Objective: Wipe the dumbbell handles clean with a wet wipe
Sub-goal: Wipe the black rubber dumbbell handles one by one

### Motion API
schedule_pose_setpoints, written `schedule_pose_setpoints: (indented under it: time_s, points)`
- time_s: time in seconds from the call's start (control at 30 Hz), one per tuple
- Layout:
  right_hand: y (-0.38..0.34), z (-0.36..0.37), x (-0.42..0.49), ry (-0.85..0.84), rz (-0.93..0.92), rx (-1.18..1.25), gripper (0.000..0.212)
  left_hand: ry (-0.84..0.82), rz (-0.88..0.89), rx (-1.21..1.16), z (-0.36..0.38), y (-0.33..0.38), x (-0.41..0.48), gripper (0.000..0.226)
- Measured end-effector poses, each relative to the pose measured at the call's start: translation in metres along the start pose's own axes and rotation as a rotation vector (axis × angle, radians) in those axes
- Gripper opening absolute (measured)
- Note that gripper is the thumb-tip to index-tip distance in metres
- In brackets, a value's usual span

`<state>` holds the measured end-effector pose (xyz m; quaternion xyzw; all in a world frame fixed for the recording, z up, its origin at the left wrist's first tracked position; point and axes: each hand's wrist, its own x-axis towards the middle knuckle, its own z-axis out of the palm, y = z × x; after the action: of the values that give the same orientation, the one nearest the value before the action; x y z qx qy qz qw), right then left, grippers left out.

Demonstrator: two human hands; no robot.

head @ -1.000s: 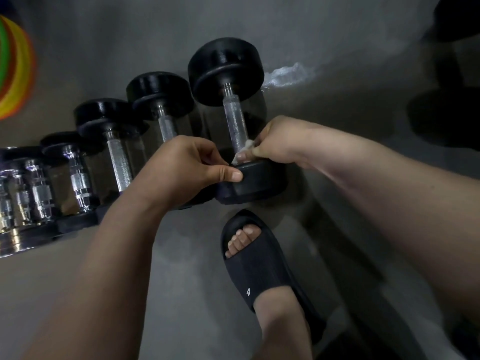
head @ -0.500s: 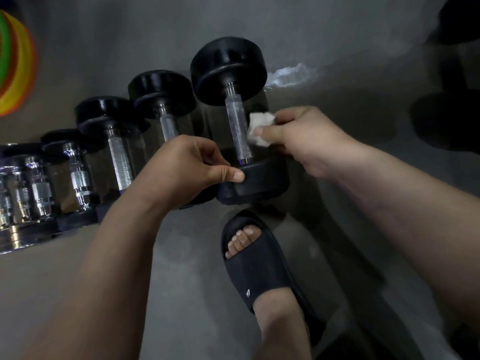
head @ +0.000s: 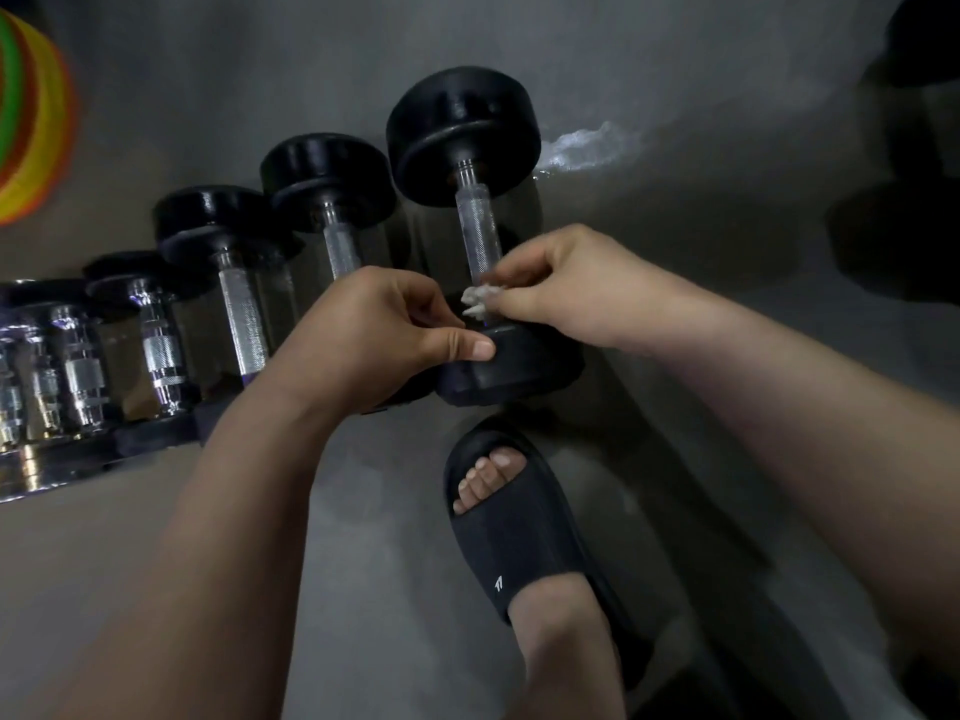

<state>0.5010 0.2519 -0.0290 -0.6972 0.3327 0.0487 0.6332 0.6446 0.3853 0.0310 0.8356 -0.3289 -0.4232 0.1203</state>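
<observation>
Dumbbell lies rightmost in a row on the floor; left hand grips its near head, probably to stop rolling, while right hand pinches the wet wipe against the handle near end

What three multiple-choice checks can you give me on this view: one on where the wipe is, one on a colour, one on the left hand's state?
1. Where is the wet wipe?
A) flat on the floor
B) at the near end of the handle of the largest dumbbell
C) on the far weight

2. What colour is the slipper?
A) white
B) red
C) black

3. What is the left hand doing?
A) gripping that dumbbell's near weight
B) hanging free
C) holding the wipe

Answers:
1. B: the right hand pinches the wipe at the handle's near end.
2. C: the slipper is black.
3. A: the left hand's thumb and curled fingers clasp the near weight.
</observation>
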Motion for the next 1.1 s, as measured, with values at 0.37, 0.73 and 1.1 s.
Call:
schedule_pose_setpoints:
  time_s: [0.37, 0.73, 1.1]
  points:
    - [-0.005, 0.001, 0.063, 0.482, -0.206, -0.085, 0.01, 0.01, 0.009, -0.023, 0.0, -0.001, -0.003, 0.033]
    - [0.002, 0.0, 0.031, 0.256, -0.217, -0.148, 0.019, -0.015, 0.021, -0.109, 0.003, -0.006, -0.002, 0.037]
    - [-0.008, 0.005, 0.028, 0.177, -0.266, -0.451, 0.02, 0.004, 0.029, -0.239, 0.007, -0.01, -0.009, 0.036]
